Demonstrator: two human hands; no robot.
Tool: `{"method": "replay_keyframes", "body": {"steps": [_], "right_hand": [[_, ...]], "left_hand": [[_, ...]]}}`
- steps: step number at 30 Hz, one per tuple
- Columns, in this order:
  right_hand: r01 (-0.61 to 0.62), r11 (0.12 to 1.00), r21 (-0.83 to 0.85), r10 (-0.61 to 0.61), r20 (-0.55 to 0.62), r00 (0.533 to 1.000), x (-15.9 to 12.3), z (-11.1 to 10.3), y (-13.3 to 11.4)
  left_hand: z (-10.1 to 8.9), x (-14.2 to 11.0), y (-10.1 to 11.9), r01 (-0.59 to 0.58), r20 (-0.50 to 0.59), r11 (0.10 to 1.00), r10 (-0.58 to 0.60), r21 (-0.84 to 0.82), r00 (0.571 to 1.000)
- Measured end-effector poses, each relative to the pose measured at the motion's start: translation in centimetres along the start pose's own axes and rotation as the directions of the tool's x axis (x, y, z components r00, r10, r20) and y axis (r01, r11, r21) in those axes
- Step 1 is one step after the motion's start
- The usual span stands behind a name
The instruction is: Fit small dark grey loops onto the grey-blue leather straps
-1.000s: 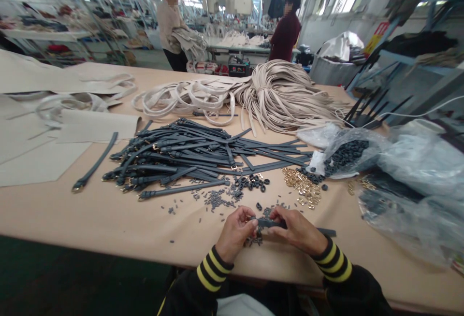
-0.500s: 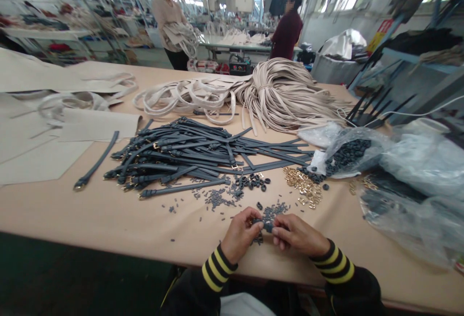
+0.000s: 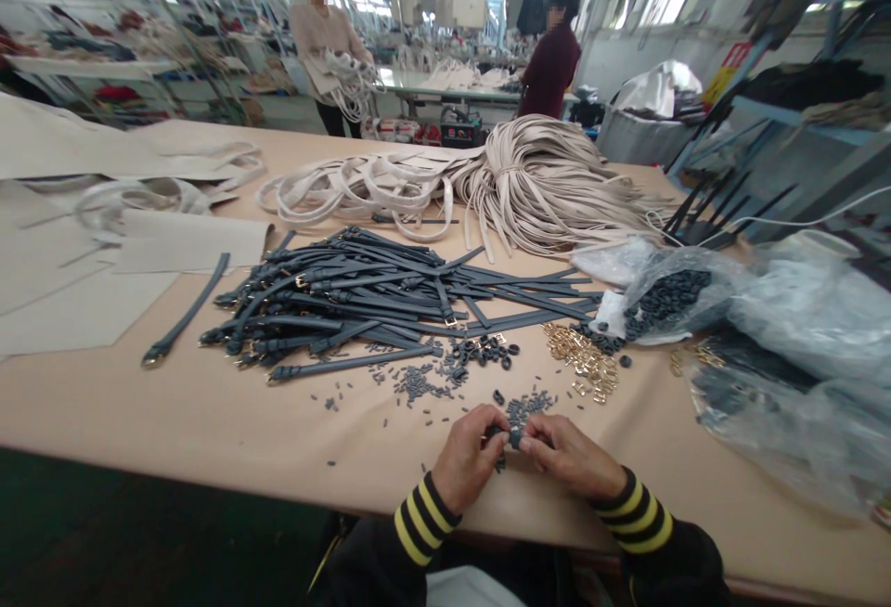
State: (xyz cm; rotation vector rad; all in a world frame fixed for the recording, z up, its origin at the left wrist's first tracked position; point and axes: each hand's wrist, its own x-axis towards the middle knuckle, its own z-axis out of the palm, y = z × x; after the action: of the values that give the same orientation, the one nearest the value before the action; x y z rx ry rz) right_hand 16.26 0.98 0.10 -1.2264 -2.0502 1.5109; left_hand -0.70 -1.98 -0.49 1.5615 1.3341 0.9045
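My left hand [image 3: 471,460] and my right hand [image 3: 565,455] meet near the table's front edge, both closed in a pinch on a dark grey strap [image 3: 515,438]. Only a short stretch of it shows between the fingertips; the rest is hidden by the hands. Just beyond lies a scatter of small dark grey bits [image 3: 533,403], with a single dark loop [image 3: 498,396] beside it. Farther off are a cluster of dark strap loops [image 3: 487,349] and a heap of gold buckles [image 3: 585,361]. Finished-looking dark straps with gold buckles [image 3: 334,296] form a large pile to the left.
Beige strap bundles [image 3: 543,180] lie across the back of the table [image 3: 278,440]. Beige panels [image 3: 62,282] cover the left side. Plastic bags [image 3: 786,319], one holding dark loops, crowd the right. Two people [image 3: 324,45] stand beyond the table.
Both hands stay pinched on the strap and have shifted only slightly, the right one a little left. In the background, the person holding beige straps has lowered them somewhat.
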Motion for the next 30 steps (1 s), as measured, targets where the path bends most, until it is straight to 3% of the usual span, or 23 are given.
{"method": "replay_keyframes", "body": {"steps": [6,12,15,18,21,23,25,27,30], "right_hand": [[0.007,1.000,0.024,-0.006,-0.025,1.000,-0.1,0.1,-0.2],[-0.072,0.991,0.116,0.054,0.153,0.987,-0.3,0.4,-0.9],[-0.049,0.994,0.096,0.033,0.159,0.987,0.0,1.0,-0.7],[0.027,0.998,0.065,-0.035,0.125,0.992,0.4,1.7,-0.4],[0.084,0.996,0.041,-0.088,0.100,0.991,0.9,2.2,0.0],[0.082,0.996,0.041,-0.085,0.082,0.993,1.3,2.5,0.1],[0.077,0.995,0.062,-0.081,0.058,0.995,1.6,2.6,0.0],[0.080,0.995,0.061,-0.082,0.030,0.996,1.9,2.2,-0.4],[0.045,0.999,0.018,-0.046,0.051,0.998,2.5,0.4,-1.4]], "left_hand": [[0.5,-0.3,-0.2,-0.047,-0.043,0.999,0.047,0.004,0.998],[0.7,-1.2,-0.9,0.079,0.114,0.984,-0.061,-0.160,0.992],[1.1,-1.3,-1.2,-0.040,0.049,0.991,0.034,0.131,0.998],[1.3,-1.0,-1.5,-0.136,0.075,0.886,0.114,0.444,0.991],[1.2,-0.8,-1.9,-0.143,0.087,0.852,0.115,0.504,0.990],[1.3,-0.8,-2.3,-0.163,0.085,0.872,0.139,0.462,0.987],[1.4,-0.7,-2.7,-0.128,0.059,0.942,0.115,0.310,0.992],[1.1,-0.2,-2.8,0.009,0.032,1.000,-0.009,0.024,0.999],[-1.9,1.8,-2.2,0.216,0.013,0.917,-0.225,-0.335,0.974]]}}
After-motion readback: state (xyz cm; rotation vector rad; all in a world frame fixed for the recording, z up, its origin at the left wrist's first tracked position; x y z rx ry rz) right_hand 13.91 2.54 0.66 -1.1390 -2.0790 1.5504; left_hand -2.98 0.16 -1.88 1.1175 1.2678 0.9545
